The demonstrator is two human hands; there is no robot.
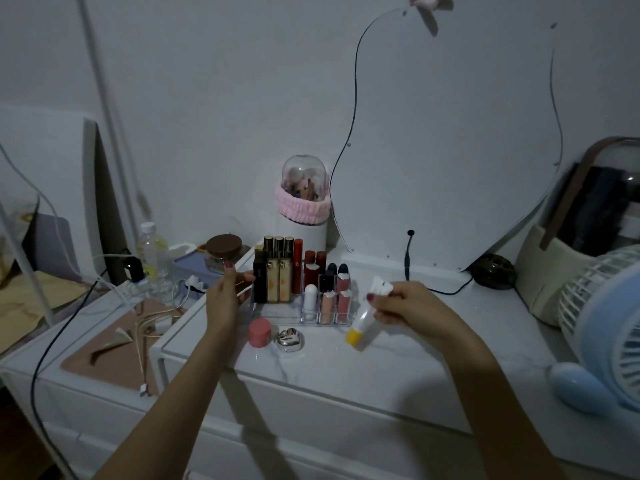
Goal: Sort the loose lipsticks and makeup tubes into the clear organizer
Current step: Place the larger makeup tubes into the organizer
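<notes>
organizer [277,315]: sitting on tabletop [398,344], before mirror [450,143]
jar [259,333], compact [290,339]: lying just before organizer
fan [602,327]: standing far right
tube [363,329]: hanging right of organizer

No lettering on any item is sharp enough to read.

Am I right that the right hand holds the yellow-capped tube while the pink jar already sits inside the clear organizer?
Not quite. In the head view the pink jar stands on the tabletop in front of the clear organizer, not inside it. The right hand does hold the yellow-capped tube.
</notes>
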